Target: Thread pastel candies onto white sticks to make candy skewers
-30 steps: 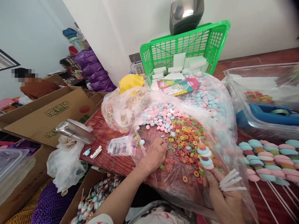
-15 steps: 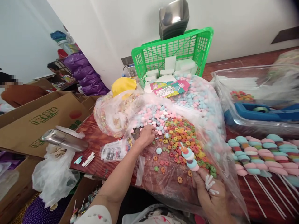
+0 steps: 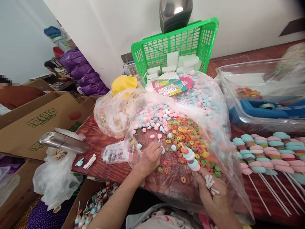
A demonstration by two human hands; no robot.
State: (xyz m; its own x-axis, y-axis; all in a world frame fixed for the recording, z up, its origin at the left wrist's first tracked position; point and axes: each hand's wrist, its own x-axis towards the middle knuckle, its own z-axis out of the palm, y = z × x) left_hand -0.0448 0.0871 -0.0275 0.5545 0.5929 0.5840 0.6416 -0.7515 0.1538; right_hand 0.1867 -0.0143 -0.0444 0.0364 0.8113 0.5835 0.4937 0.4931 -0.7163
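Observation:
My left hand is closed low over the plastic sheet, a light blue marshmallow at its fingertips. My right hand grips a candy skewer upright, its stack of pink, white and blue marshmallows with gummy rings rising above the thumb. A bundle of white sticks pokes out between the same hand's fingers. Beyond the left hand lies a heap of pink and blue marshmallows. Colourful gummy rings spread between the hands, some of them loose near the front.
Finished candy skewers lie in rows at right, below a clear bin and blue tape dispenser. A green basket stands at the back. A steel flask and cardboard box are at left. Two people sit far left.
My left hand has drawn back from the marshmallow heap toward me, and several marshmallows now lie scattered in front of it. The right hand keeps its hold on the skewer.

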